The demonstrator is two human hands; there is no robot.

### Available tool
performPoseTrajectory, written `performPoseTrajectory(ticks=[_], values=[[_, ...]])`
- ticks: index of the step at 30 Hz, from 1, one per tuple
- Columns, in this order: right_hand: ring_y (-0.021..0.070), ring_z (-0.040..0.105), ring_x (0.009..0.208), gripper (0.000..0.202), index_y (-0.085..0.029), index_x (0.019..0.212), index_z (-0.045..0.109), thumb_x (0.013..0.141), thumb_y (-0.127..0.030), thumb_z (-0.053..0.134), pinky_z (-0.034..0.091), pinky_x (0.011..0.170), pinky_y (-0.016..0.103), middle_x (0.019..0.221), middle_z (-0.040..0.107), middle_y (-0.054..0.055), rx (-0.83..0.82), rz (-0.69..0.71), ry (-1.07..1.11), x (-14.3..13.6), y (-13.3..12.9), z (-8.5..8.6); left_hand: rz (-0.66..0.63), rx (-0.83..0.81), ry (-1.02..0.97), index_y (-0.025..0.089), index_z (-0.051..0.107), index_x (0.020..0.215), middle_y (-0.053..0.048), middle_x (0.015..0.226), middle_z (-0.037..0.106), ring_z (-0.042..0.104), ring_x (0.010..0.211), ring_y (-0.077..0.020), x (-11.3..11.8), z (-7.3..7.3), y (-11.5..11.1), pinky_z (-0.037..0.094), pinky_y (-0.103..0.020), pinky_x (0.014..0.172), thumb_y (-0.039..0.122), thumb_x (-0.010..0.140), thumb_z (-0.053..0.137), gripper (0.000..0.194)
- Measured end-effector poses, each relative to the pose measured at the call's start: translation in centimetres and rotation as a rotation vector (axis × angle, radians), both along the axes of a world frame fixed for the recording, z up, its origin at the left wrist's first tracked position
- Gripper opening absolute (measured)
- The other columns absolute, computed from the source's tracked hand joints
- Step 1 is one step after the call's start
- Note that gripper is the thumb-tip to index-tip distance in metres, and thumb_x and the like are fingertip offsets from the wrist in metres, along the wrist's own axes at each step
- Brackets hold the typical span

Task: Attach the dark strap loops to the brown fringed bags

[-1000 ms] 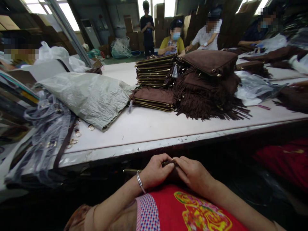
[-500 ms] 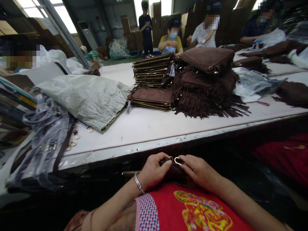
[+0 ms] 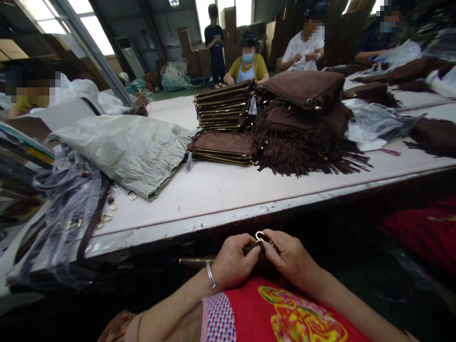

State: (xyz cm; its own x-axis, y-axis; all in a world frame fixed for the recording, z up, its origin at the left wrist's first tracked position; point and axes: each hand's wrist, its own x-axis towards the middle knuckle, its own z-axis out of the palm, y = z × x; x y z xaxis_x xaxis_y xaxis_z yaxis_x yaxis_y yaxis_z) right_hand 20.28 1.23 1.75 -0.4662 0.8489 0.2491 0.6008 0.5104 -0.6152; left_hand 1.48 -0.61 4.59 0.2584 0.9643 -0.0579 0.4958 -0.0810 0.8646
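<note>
Over my lap, just below the table edge, my left hand (image 3: 238, 260) pinches a dark brown bag (image 3: 252, 247) near its ring. My right hand (image 3: 290, 254) is closed on a gold clasp (image 3: 261, 236), its curved hook pointing up between my fingertips. The two hands almost touch, and the clasp meets the bag's ring there. Most of the bag is hidden by my hands and in shadow; a strip of gold zipper (image 3: 195, 261) shows to the left of my left hand.
Brown bags with gold zippers (image 3: 224, 142) and fringed bags (image 3: 302, 123) are piled on the white table (image 3: 221, 190). Plastic-wrapped straps (image 3: 67, 213), gold clasps (image 3: 106, 218) and a grey-green sheet (image 3: 124, 145) lie left. Several people stand or sit beyond.
My hands have come closer together, and the clasp has moved left to the ring. Across the table, the person in yellow has lowered their hands.
</note>
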Motion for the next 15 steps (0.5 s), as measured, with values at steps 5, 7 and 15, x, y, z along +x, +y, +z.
performPoseTrajectory(ticks=[5, 7, 15], values=[[0.0194, 0.064, 0.077, 0.016, -0.018, 0.097, 0.057, 0.096, -0.021, 0.042, 0.049, 0.071, 0.033, 0.084, 0.065, 0.005, 0.045, 0.015, -0.031, -0.3, -0.3, -0.3, 0.057, 0.012, 0.031, 0.017, 0.070, 0.084, -0.002, 0.077, 0.071, 0.060, 0.068, -0.0126, 0.4, -0.1, 0.1, 0.043, -0.023, 0.064, 0.024, 0.086, 0.055, 0.017], [0.0191, 0.063, 0.076, 0.016, -0.018, 0.096, 0.056, 0.097, -0.021, 0.041, 0.049, 0.071, 0.033, 0.083, 0.064, 0.005, 0.056, 0.011, -0.049, -0.4, -0.5, -0.4, 0.080, 0.018, 0.047, 0.017, 0.070, 0.081, -0.002, 0.074, 0.070, 0.060, 0.066, -0.0125, 0.5, -0.3, 0.1, 0.043, -0.023, 0.063, 0.022, 0.084, 0.054, 0.017], [0.0204, 0.063, 0.077, 0.026, -0.016, 0.098, 0.058, 0.100, -0.025, 0.033, 0.047, 0.071, 0.033, 0.081, 0.064, 0.008, 0.069, -0.025, -0.237, -0.7, -0.9, -0.7, 0.154, -0.024, 0.125, 0.016, 0.069, 0.072, -0.003, 0.068, 0.070, 0.059, 0.061, -0.0137, 1.1, -0.6, 0.4, 0.040, -0.025, 0.059, 0.026, 0.082, 0.055, 0.020]])
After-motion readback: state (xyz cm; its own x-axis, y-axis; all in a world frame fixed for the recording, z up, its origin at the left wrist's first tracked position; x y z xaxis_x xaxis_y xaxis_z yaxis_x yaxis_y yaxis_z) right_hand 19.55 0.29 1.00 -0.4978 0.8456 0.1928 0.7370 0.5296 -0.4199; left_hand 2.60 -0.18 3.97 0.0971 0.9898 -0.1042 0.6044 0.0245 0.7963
